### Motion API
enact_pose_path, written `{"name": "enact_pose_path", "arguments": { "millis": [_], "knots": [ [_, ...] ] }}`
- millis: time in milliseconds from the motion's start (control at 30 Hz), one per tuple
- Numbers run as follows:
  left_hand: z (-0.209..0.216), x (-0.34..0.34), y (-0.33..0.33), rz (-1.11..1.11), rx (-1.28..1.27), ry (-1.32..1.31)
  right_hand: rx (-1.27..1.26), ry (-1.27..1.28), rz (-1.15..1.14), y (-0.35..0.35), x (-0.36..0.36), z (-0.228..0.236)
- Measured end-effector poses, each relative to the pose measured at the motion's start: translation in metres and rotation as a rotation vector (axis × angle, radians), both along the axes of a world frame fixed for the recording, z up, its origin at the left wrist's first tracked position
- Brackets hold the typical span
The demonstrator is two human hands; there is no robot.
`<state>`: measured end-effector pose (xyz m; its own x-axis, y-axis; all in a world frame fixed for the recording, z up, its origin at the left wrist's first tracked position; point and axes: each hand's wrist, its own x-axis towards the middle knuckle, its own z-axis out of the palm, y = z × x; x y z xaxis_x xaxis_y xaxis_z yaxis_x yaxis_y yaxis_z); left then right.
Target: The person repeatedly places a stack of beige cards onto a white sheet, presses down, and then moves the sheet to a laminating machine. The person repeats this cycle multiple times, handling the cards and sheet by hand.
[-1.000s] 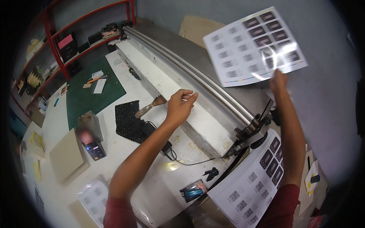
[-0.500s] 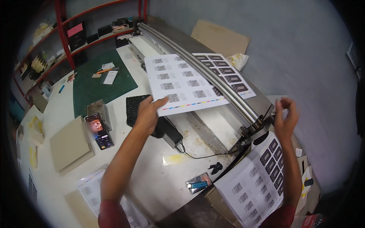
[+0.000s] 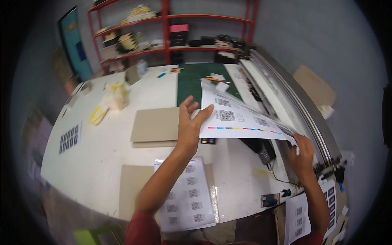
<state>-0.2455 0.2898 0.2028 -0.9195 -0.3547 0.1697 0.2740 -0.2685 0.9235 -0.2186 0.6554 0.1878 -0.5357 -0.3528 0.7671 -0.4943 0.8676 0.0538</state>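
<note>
White table below, metal rollers (image 3: 302,108) off to the right, and the printed sheet (image 3: 241,122) is out from under them now, so it's free to move. Right hand (image 3: 302,155) pinches its near-right corner; left hand (image 3: 190,126) is spread, thumb touching the left edge.

I count one left hand (image 3: 189,130) and one right hand (image 3: 302,154) of my own, one printed sheet (image 3: 241,118) between them, one white table (image 3: 98,167), one green mat (image 3: 190,87), one roller machine (image 3: 304,118), one red shelf (image 3: 166,34), one teal door (image 3: 75,43), one pink-topped box (image 3: 179,28) and one black charger (image 3: 268,151).
</note>
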Motion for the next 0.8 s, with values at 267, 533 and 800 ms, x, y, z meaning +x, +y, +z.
{"name": "enact_pose_path", "arguments": {
  "millis": [267, 533, 800],
  "knots": [
    [-0.001, 0.158, -0.132, 0.046, -0.257, 0.412, 0.193, -0.436, 0.256, -0.136, 0.077, 0.142],
    [-0.023, 0.218, -0.225, 0.195, -0.283, -0.054, 0.264, -1.002, 0.47, -0.267, 0.007, 0.124],
    [-0.201, 0.208, -0.29, 0.16, -0.452, -0.611, 0.358, -1.076, 0.43, -0.332, -0.031, -0.126]
  ]
}}
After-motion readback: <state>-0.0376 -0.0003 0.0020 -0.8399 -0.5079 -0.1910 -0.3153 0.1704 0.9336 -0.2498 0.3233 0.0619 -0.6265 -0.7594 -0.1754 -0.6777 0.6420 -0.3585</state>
